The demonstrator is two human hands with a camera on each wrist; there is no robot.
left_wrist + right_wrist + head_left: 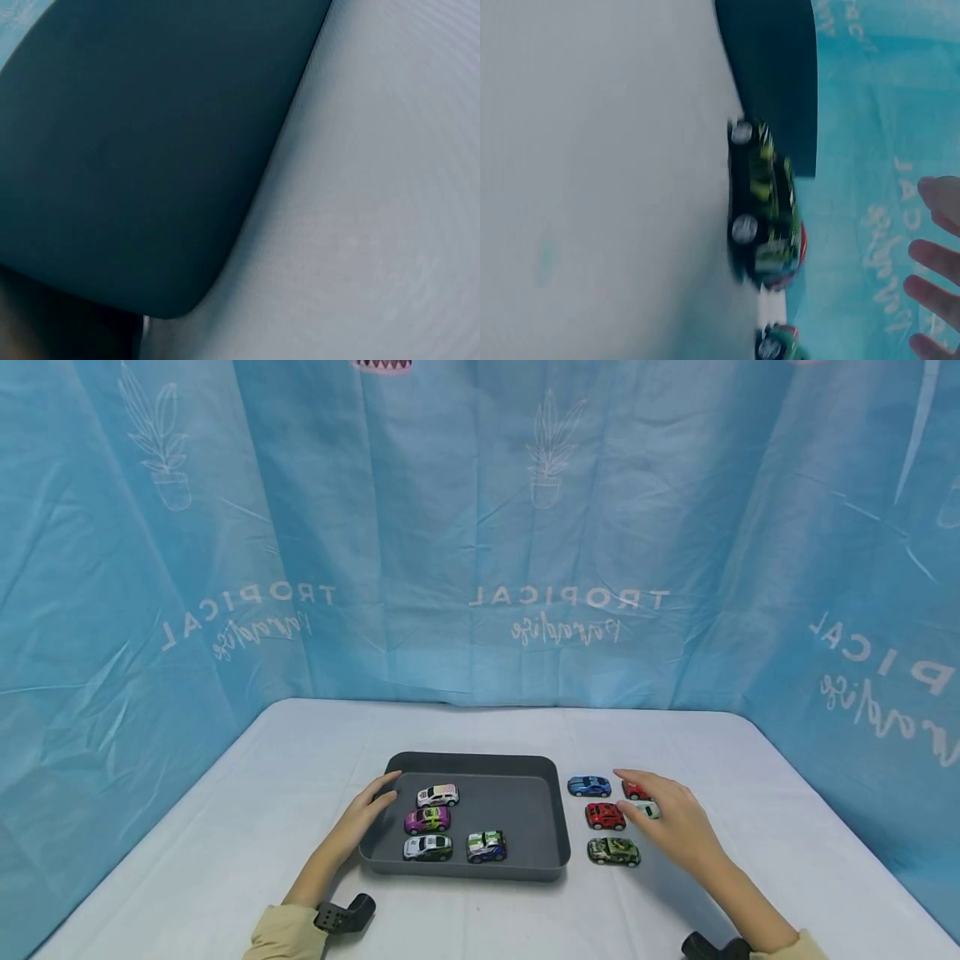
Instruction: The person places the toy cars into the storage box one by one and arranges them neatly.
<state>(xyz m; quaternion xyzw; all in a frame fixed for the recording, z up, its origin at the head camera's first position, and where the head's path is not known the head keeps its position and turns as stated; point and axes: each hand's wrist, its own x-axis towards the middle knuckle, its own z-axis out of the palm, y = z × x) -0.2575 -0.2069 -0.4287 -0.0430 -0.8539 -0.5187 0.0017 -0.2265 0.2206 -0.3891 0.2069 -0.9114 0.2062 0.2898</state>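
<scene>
Above a white surface (480, 927), a person's right hand (675, 822) hovers near five toy cars (613, 852) just right of a gray tray (525, 814), fingers parted, holding nothing; the left hand (358, 818), fingers loosely extended, lies at the tray's left rim. Four more cars (487, 846) stand inside.

A: Which finish is the tray (525, 810) presenting?

B: It is presenting a smooth, matt surface and is resembling plastic or coated metal.

A: How are the toy cars (613, 852) appearing?

B: Their bodies are showing a glossy, printed finish.

A: What is covering the counter (675, 731)?

B: Matt cloth (480, 927) is covering it; the creased backdrop fabric (420, 527) is showing a faint sheen.
</scene>
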